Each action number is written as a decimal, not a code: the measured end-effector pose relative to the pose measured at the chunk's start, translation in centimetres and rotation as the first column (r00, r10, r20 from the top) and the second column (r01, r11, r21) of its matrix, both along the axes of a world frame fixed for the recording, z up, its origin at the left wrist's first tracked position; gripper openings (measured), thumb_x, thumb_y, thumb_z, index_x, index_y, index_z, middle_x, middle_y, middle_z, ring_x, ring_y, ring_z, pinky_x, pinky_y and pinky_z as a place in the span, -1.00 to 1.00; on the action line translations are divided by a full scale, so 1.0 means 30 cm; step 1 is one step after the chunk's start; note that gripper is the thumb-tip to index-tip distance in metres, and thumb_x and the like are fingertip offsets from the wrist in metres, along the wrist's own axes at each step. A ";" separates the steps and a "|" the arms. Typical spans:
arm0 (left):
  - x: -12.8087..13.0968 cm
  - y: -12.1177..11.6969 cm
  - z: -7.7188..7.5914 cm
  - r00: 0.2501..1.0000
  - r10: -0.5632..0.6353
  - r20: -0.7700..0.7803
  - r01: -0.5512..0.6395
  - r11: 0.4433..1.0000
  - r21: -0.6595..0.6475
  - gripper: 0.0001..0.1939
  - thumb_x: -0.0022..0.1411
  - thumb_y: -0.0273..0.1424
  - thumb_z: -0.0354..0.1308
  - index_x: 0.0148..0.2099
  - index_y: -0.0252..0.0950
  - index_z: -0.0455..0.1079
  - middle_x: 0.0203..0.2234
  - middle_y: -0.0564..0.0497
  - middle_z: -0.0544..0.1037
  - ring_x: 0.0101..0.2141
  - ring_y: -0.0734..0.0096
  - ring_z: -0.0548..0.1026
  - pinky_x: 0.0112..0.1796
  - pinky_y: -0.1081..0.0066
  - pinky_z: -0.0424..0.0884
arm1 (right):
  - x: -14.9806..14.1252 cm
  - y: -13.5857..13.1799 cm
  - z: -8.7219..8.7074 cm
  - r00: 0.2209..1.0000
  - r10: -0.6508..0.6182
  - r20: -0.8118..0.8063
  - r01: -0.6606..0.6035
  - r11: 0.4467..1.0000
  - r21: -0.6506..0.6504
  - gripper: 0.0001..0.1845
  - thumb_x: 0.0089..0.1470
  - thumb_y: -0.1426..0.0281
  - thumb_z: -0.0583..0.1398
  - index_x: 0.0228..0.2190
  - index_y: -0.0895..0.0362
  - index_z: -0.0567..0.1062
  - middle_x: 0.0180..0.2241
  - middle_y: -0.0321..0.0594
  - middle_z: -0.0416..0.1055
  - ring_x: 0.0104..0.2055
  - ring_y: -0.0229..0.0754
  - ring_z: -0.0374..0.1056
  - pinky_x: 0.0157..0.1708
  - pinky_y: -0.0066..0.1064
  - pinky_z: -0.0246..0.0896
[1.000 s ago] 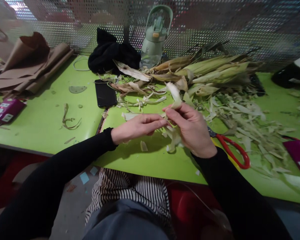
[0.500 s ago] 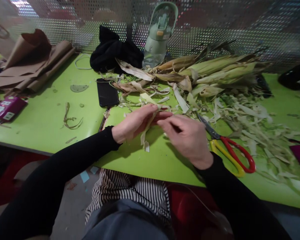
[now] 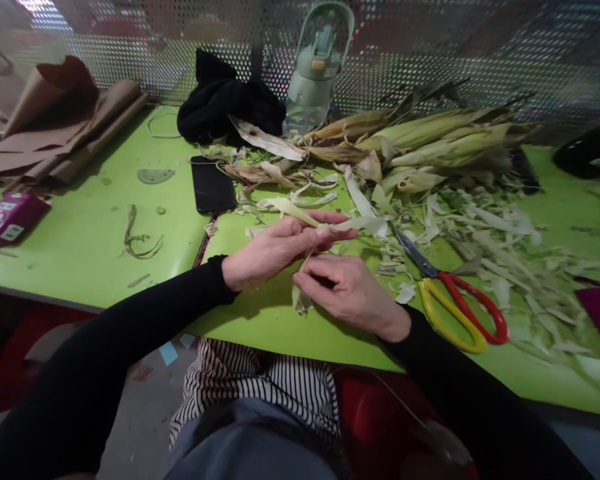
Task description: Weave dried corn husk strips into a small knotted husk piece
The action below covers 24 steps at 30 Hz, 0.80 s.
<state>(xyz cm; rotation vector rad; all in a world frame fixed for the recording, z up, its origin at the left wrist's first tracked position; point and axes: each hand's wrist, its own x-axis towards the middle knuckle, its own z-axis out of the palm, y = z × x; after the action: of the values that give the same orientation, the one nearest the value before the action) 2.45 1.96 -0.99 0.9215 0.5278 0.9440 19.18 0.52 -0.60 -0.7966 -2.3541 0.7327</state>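
Observation:
Pale corn husk strips (image 3: 364, 224) cross one another at the fingertips of my left hand (image 3: 285, 245), which pinches them between thumb and fingers. One end sticks out to the upper left, another to the right. A strip hangs below, and my right hand (image 3: 350, 287) grips it with curled fingers; its loose end (image 3: 300, 301) shows under the fingertips. Open-bladed scissors (image 3: 433, 270) with one red and one yellow handle lie right of my right hand. Behind both hands are loose husk shreds (image 3: 325, 190).
Whole corn husks (image 3: 430, 143) are heaped at the back, with a pile of shreds (image 3: 510, 253) to the right. A phone (image 3: 213, 185), black cloth (image 3: 230, 100), green-lidded bottle (image 3: 313, 80), brown paper (image 3: 65, 127) and purple boxes (image 3: 17, 219) lie around the green table (image 3: 260, 327).
My right hand has moved down and left from the upper strips to the hanging one. The left hand has turned and keeps the crossing pinched. The scissors are more exposed.

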 end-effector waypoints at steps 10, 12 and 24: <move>-0.022 0.017 0.043 0.994 -0.061 -0.093 0.052 0.994 -0.097 -0.75 0.49 -0.38 -0.05 -0.17 -0.38 0.40 -0.31 -0.12 0.65 -0.27 0.47 0.60 -0.18 0.43 0.50 | 0.078 0.074 0.049 0.902 -0.416 -0.113 0.416 0.909 -0.027 -0.75 0.23 0.15 0.24 -0.24 0.07 0.53 -0.29 -0.20 0.54 -0.31 -0.15 0.42 -0.34 -0.32 0.28; -0.020 0.014 0.046 0.990 -0.069 -0.123 0.057 0.994 -0.098 -0.72 0.49 -0.34 -0.06 -0.21 -0.38 0.38 -0.38 -0.09 0.62 -0.38 0.51 0.56 -0.36 0.51 0.44 | 0.083 0.079 0.046 0.907 -0.407 -0.106 0.403 0.914 -0.056 -0.77 0.21 0.16 0.26 -0.35 0.06 0.53 -0.41 -0.26 0.52 -0.39 -0.19 0.39 -0.40 -0.35 0.24; -0.011 0.019 0.064 0.981 0.018 -0.195 -0.043 0.992 -0.123 -0.65 0.43 -0.38 -0.07 -0.41 -0.37 0.34 -0.57 0.10 0.30 -0.64 0.65 0.01 -0.63 0.53 -0.09 | 0.069 0.058 0.035 0.893 -0.411 -0.184 0.451 0.799 0.398 -0.81 0.14 0.23 0.32 -0.41 0.06 0.52 -0.35 -0.14 0.50 -0.29 -0.04 0.38 -0.31 -0.20 0.25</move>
<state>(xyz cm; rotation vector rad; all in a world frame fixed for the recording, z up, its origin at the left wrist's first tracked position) 2.13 2.54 0.92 0.8974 0.7612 0.8426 21.26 2.27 0.44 -1.0190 -2.0249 0.0405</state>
